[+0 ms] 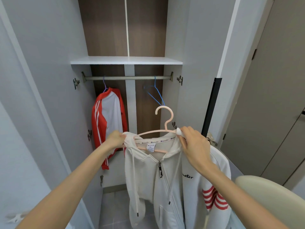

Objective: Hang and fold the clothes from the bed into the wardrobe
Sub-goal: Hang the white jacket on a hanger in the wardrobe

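Note:
A white zip hoodie [148, 179] with red sleeve stripes hangs on a pink hanger [165, 119] held up in front of the open wardrobe. My left hand [115, 139] grips the hoodie's left shoulder fabric at the hanger's end. My right hand [193, 142] pinches the right shoulder fabric at the other end. The hanger's hook points up, below the metal rail [128, 78]. A red and white jacket [107, 119] hangs from the rail on a purple hanger at the left.
A bare blue wire hanger [155, 93] hangs on the rail's right side. A white shelf [127, 60] spans above the rail. Both wardrobe doors [49, 80] stand open. A beige rounded edge [270, 199] juts in at the lower right.

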Demonstrator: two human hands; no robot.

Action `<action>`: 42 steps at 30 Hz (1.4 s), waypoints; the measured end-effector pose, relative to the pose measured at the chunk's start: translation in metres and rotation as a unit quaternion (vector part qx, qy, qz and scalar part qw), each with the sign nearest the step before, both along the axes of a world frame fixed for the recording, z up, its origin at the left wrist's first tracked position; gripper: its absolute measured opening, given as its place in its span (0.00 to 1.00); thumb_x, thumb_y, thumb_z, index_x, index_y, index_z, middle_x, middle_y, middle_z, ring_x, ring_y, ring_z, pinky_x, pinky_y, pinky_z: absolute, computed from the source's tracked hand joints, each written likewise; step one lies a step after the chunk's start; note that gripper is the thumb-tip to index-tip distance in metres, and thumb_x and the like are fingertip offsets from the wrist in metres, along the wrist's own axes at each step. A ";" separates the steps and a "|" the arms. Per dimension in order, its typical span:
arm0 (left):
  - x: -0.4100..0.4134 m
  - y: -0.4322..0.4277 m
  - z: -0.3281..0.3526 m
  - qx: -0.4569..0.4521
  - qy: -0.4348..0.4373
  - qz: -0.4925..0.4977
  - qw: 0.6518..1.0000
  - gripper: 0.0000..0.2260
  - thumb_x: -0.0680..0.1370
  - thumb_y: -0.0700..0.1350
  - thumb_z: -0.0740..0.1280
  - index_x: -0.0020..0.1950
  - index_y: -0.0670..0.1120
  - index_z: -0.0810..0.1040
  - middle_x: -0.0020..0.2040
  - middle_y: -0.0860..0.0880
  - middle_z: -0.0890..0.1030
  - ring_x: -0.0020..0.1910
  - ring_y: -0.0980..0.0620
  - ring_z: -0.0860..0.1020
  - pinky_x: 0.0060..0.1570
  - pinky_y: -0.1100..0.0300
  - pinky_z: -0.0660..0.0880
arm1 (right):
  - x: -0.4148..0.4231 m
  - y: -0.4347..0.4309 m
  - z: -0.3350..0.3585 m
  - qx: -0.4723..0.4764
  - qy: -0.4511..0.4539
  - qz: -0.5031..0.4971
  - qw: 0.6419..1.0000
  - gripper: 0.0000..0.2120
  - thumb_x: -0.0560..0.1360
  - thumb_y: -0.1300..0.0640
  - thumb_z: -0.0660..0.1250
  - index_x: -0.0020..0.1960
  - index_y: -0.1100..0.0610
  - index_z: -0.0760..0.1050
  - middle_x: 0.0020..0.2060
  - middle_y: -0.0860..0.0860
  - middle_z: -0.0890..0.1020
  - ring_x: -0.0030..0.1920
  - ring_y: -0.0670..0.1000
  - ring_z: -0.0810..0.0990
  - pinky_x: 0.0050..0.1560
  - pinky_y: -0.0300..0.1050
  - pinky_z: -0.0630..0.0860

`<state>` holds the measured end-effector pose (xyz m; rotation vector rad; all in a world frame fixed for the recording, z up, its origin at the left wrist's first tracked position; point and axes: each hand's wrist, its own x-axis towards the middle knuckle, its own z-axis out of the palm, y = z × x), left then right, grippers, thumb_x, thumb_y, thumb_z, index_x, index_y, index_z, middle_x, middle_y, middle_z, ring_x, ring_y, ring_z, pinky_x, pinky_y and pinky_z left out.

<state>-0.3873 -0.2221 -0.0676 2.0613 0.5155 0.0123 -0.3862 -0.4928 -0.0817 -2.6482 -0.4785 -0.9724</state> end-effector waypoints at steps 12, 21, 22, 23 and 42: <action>0.009 -0.041 0.036 -0.216 -0.162 -0.040 0.962 0.09 0.83 0.42 0.57 0.58 0.39 0.73 0.48 0.42 0.76 0.47 0.49 0.76 0.48 0.57 0.75 | 0.020 -0.023 -0.019 0.191 0.122 0.112 0.968 0.07 0.81 0.51 0.59 0.44 0.48 0.66 0.36 0.44 0.70 0.36 0.45 0.70 0.34 0.44 0.64; 0.004 0.004 0.029 0.410 -0.304 -0.048 0.859 0.16 0.75 0.43 0.68 0.62 0.45 0.74 0.59 0.47 0.74 0.55 0.50 0.72 0.51 0.61 0.68 | 0.020 -0.016 -0.020 0.305 0.133 0.153 0.931 0.04 0.80 0.51 0.62 0.46 0.46 0.72 0.38 0.41 0.75 0.39 0.42 0.73 0.39 0.42 0.67; 0.004 -0.001 0.032 0.413 -0.304 -0.134 0.848 0.18 0.75 0.44 0.67 0.64 0.48 0.74 0.61 0.50 0.73 0.60 0.51 0.70 0.60 0.56 0.65 | 0.021 -0.014 -0.017 0.303 0.133 0.160 0.930 0.03 0.80 0.51 0.63 0.47 0.47 0.72 0.38 0.42 0.75 0.39 0.42 0.73 0.39 0.42 0.67; 0.004 -0.008 0.034 0.396 -0.286 -0.214 0.846 0.18 0.76 0.45 0.67 0.65 0.50 0.74 0.61 0.53 0.74 0.62 0.54 0.70 0.67 0.51 0.60 | 0.022 -0.012 -0.014 0.301 0.133 0.168 0.929 0.03 0.80 0.51 0.63 0.47 0.47 0.73 0.39 0.42 0.76 0.40 0.43 0.73 0.39 0.41 0.66; 0.017 -0.048 -0.002 0.278 -0.290 -0.232 0.886 0.10 0.82 0.47 0.58 0.43 0.49 0.75 0.32 0.56 0.73 0.33 0.56 0.72 0.34 0.62 0.65 | 0.044 -0.053 0.007 0.017 0.200 0.108 0.974 0.20 0.77 0.41 0.63 0.62 0.53 0.73 0.55 0.45 0.74 0.56 0.46 0.72 0.55 0.43 0.70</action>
